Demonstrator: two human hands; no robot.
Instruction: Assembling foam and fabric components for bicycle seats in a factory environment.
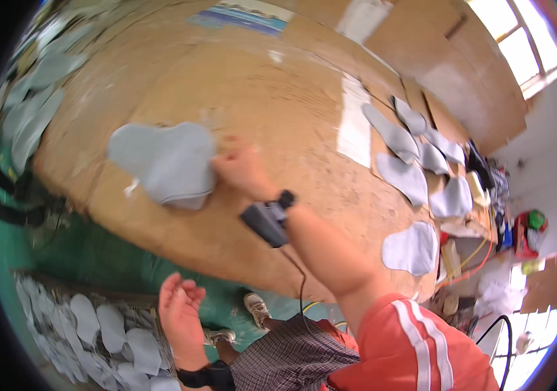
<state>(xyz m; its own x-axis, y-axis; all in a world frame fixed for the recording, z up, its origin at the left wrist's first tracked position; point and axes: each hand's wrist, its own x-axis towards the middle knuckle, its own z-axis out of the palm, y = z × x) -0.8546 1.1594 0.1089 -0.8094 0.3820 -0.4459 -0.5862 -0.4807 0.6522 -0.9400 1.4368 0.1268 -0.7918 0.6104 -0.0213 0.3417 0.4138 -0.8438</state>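
Observation:
A grey shoe-upper-shaped piece [167,156] lies on the brown, cardboard-covered table [278,98], left of the middle. My right hand [244,171] reaches across to its right edge, fingers curled in against that edge, a little blurred. The fingertips are partly hidden, so the exact grip is hard to see. A small white scrap [132,187] shows by the piece's lower left edge. My left hand [182,314] is off the table, near its front edge, with fingers loosely apart and nothing in them.
Several similar grey pieces [401,179] lie at the table's right, beside a white sheet [355,120]. One paler piece [410,249] rests nearer me. A crate [156,326] of grey pieces stands below left; more pieces [37,124] are piled at far left. A cable [304,280] hangs from my right wrist device.

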